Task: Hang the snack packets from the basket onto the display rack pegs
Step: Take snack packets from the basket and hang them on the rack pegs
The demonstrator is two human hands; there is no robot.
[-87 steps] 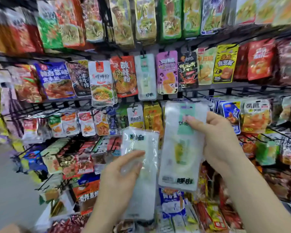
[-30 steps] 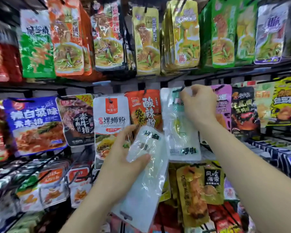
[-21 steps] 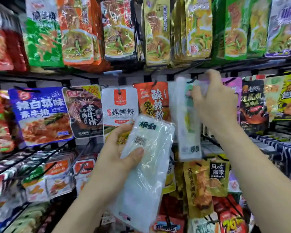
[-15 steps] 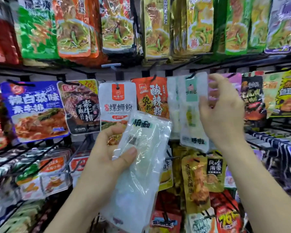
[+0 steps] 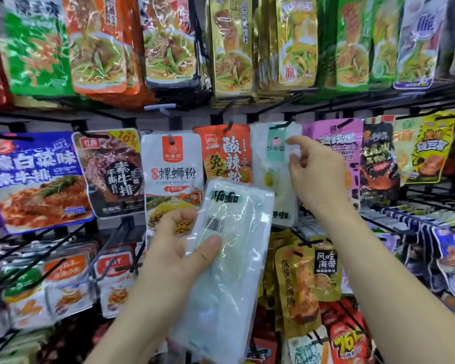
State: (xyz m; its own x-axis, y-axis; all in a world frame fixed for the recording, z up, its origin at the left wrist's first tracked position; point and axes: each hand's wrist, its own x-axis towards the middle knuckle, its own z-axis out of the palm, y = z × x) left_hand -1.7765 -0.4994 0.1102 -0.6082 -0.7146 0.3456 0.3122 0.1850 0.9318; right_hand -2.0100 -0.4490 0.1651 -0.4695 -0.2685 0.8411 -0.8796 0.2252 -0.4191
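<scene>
**One packet on the peg, a second in hand**

Nearest the camera, below and to the left of the hung packet [image 5: 273, 169], the left hand [image 5: 174, 250] grips the held packet [image 5: 231, 261]; the thumb presses across its front just under the barcode and the fingers curl behind it; this translucent white packet leans a little to the right, and its upper end covers the hung packet's lower left corner from this view.

A little farther in, the right hand [image 5: 319, 177] is raised at the hung packet's right edge; its fingers are loosely half-curled and the index fingertip lies on the packet's upper right part, beside the green label; whether the hand pinches the edge or only touches it, I cannot tell.

The hung packet itself, white with a green label, hangs upright from a black peg [image 5: 284, 124] that passes through its top.

Just left of the hung packet hangs an orange packet [image 5: 226, 151], and left of that a white packet with a red label [image 5: 172, 164]; just right of it, partly behind the right hand, hangs a purple packet [image 5: 331, 140]; below it a brown-gold packet [image 5: 297, 290]; above it, on the next row, gold packets [image 5: 231, 48].

All of these hang on the black wire display rack [image 5: 378, 99], whose rail runs above the hung packet.
</scene>
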